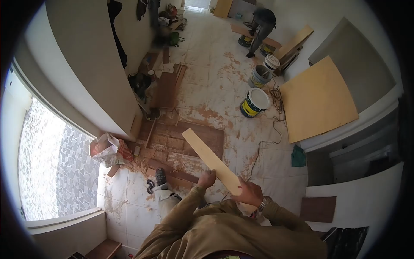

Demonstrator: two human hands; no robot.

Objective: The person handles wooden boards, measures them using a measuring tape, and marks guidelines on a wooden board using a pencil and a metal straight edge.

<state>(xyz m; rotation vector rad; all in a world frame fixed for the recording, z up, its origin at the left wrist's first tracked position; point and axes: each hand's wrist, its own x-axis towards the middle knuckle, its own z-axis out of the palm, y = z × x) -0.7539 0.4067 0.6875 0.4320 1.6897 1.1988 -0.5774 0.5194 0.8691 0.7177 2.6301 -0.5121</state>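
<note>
Slanting from the centre of the frame toward its lower right, a pale plank [210, 159] is held up off the floor by 2 hands. The right hand [251, 193] is closed firmly around its near end, thumb lying over the upper face. The left hand [206, 178] is folded almost into a fist at the left edge, partway along, and seems to pinch it; the fingers underneath are hidden.

The plank looks thin, dry and light, stiff along its length but perhaps ready to flex or twist a little if held only at 1 end. Its face looks smooth enough to slide under a loose thumb, and its edges could splinter, so the long edges, with the hands set well apart, look like the best hold.

Just beyond, dark boards [210, 139] lie flat among shavings [142, 163] left of centre. A shoe [161, 177] rests below them, and a bag [111, 151] slumps at the left. A lidded bucket [254, 103] stands above centre, a cord [279, 137] trails right of it, and a large panel [320, 100] leans at the right. At the upper right, another person [263, 25] bends over.
</note>
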